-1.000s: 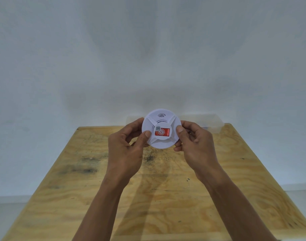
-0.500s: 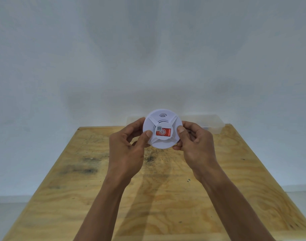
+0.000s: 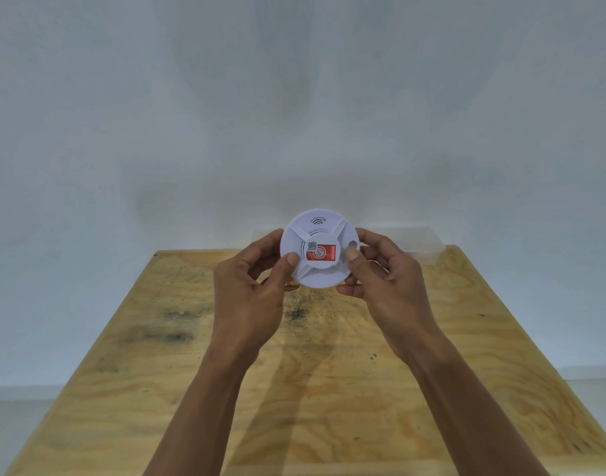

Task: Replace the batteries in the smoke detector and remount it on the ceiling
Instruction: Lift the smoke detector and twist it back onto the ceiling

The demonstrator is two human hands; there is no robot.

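Note:
A round white smoke detector (image 3: 320, 273) is held upright above the far part of the wooden table (image 3: 315, 389), its front face toward me. The face carries a red sticker with a small code label, raised ribs, a wave symbol near the top and a round button at the right. My left hand (image 3: 250, 297) grips its left edge with the thumb on the face. My right hand (image 3: 384, 286) grips its right edge, thumb just below the button. Its back is hidden.
A clear plastic box (image 3: 418, 247) lies at the table's far edge against the white wall, partly behind my right hand. Dark stains mark the tabletop at the left and centre. A pale floor shows at both sides of the table.
The detector has turned slightly clockwise in my hands. My right thumb has shifted down, which uncovers the round button at the right.

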